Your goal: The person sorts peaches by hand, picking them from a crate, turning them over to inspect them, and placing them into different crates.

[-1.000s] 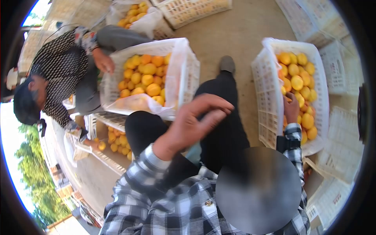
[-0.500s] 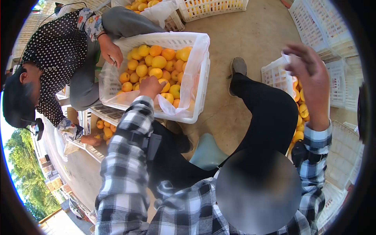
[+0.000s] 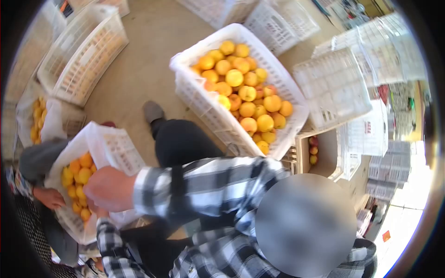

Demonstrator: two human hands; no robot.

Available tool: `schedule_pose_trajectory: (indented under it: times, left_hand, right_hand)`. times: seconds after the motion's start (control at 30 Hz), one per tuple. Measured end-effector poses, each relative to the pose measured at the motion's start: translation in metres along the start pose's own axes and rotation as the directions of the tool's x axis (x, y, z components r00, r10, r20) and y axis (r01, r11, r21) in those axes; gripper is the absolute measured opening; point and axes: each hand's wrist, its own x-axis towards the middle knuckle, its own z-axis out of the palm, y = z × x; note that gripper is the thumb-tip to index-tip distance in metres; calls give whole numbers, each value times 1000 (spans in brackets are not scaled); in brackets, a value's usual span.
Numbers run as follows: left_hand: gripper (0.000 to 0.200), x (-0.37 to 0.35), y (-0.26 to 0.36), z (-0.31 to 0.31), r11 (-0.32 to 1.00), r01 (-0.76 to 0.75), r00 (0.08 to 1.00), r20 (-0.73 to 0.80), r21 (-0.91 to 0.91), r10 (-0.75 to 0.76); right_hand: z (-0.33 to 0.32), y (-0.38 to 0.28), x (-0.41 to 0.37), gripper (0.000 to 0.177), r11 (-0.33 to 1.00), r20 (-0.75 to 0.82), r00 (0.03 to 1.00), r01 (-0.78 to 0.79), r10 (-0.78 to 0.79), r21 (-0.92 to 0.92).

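My right hand (image 3: 109, 187) reaches left over a white lined crate (image 3: 123, 153) of yellow-orange fruit (image 3: 73, 178). It is blurred, and its fingers are hidden, so what it holds cannot be made out. Just below and mostly behind it, my left hand (image 3: 98, 210) is at the same crate's inner side, its fingers also out of sight. A co-worker's hand (image 3: 49, 198) rests by the left rim of this crate. In the upper middle stands a larger white crate (image 3: 204, 104) piled with orange and yellow fruit (image 3: 247, 93).
White crates (image 3: 88, 58) stand at the upper left, one holding fruit (image 3: 38, 118). Stacked crates (image 3: 331, 88) fill the right side, beside an open box (image 3: 325, 155) with a few red fruits. My foot (image 3: 153, 111) is on the floor between the two fruit crates.
The view has swung right, bringing the larger fruit crate to the middle. My right hand has moved from beside that crate across to the left crate, next to my left hand.
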Motion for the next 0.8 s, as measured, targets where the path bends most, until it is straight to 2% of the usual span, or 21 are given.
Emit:
schedule_pose_trajectory:
  times: [0.1, 0.13, 0.17, 0.23, 0.27, 0.3, 0.33, 0.37, 0.4, 0.43, 0.47, 0.5, 0.53, 0.57, 0.63, 0.67, 0.7, 0.73, 0.77, 0.8]
  left_hand:
    - [90, -13, 12, -58, 973, -26, 999, -45, -227, 16]
    - [90, -20, 25, -76, 951, -41, 998, -65, -305, 22]
    - [90, -34, 40, -102, 920, -55, 996, -89, -388, 22]
    - [89, -68, 91, -151, 858, -110, 989, -140, -502, 45]
    - [89, -88, 112, -173, 861, -118, 988, -141, -495, 54]
    - [76, -124, 150, -192, 727, -407, 900, -379, -553, 216]
    - [65, -156, 185, -207, 531, -665, 730, -607, -525, 315]
    - [65, -178, 209, -221, 534, -666, 729, -605, -521, 320]
    - [70, -197, 231, -232, 532, -778, 600, -648, -335, 470]
    - [74, -212, 252, -238, 494, -859, 454, -649, -136, 611]
    - [76, -222, 271, -237, 433, -881, 446, -637, -189, 629]
    - [78, -231, 289, -232, 371, -895, 439, -623, -246, 648]
    - [81, -241, 307, -226, 326, -894, 447, -566, -307, 693]
    - [85, -251, 326, -222, 284, -884, 449, -505, -372, 737]
    - [89, -279, 364, -220, 304, -812, 495, -312, -497, 811]
    - [90, -288, 378, -222, 295, -771, 481, -212, -565, 851]
    - [90, -295, 390, -223, 293, -721, 455, -110, -628, 884]
    - [90, -302, 401, -213, 187, -338, 485, -1, -923, 874]
    - [85, -302, 409, -207, 259, -434, 460, 35, -863, 887]
    - [81, -305, 418, -201, 304, -476, 468, 56, -825, 882]
  right_hand:
    - [-4, -1, 2, 14, 996, -9, 998, -66, 66, -61]
    - [-7, 5, -5, 21, 997, -32, 997, -70, 69, -34]
    - [-19, -1, -11, 21, 996, -54, 996, -77, 75, -36]
    - [-45, -19, -26, 33, 971, -164, 961, -201, 221, 131]
    - [-55, -19, -33, 44, 956, -135, 961, -212, 242, 204]
    - [-64, -19, -43, 44, 955, -140, 960, -212, 244, 210]
    - [-75, -21, -54, 48, 874, -46, 939, -298, 341, 383]
    - [-87, -24, -65, 52, 754, 67, 908, -383, 414, 533]
    - [-99, -25, -80, 63, 511, 227, 890, -418, 394, 751]
    - [-110, -23, -100, 64, 333, 271, 910, -372, 313, 866]
    - [-119, -20, -121, 65, 132, 295, 929, -329, 225, 935]
    - [-126, -14, -136, 64, 138, 224, 953, -254, 202, 957]
    - [-138, -12, -158, 64, 187, 156, 960, -202, 233, 961]
    - [-142, -8, -177, 62, 172, 76, 952, -132, 296, 976]
    - [-158, -10, -214, 63, 452, -13, 878, -234, 479, 861]
    - [-157, -9, -230, 63, 447, -14, 875, -232, 483, 864]
    - [-151, -8, -246, 64, 624, -195, 825, -225, 530, 748]
    - [-144, -5, -258, 64, 768, -375, 761, -241, 529, 593]
    - [-138, -3, -267, 64, 762, -373, 759, -242, 534, 601]
    - [-132, -1, -275, 66, 739, -408, 706, -242, 579, 629]
